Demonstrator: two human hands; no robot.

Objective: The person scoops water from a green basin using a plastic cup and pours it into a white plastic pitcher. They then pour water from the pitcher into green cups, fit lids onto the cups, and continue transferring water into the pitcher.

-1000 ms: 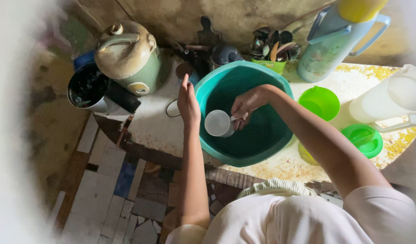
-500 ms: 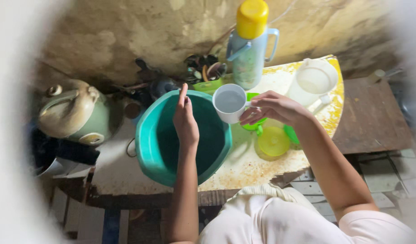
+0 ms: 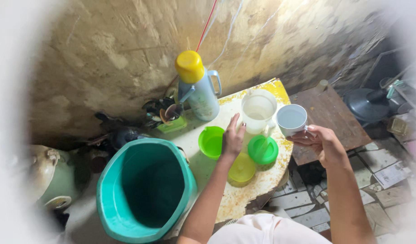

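My right hand [image 3: 323,143] grips a white mug [image 3: 292,119] by its side, held upright past the table's right edge, beside a clear plastic jug [image 3: 258,110]. My left hand [image 3: 233,138] hovers open over the table, fingers pointing toward the jug, between a green cup [image 3: 211,142] and a green lid [image 3: 263,150]. A yellow-green lid [image 3: 242,169] lies just below the left hand. A large teal basin [image 3: 143,190] sits at the left of the table [image 3: 244,203].
A thermos flask with a yellow cap [image 3: 196,86] stands at the back against the rough wall. A small green holder with utensils [image 3: 168,115] is left of it. A rice cooker [image 3: 45,174] sits far left. A low brown stand [image 3: 327,117] and tiled floor lie to the right.
The view has swung right. My right hand carried the white mug out of the teal basin and over to the right, past the jug. My left hand left the basin rim.
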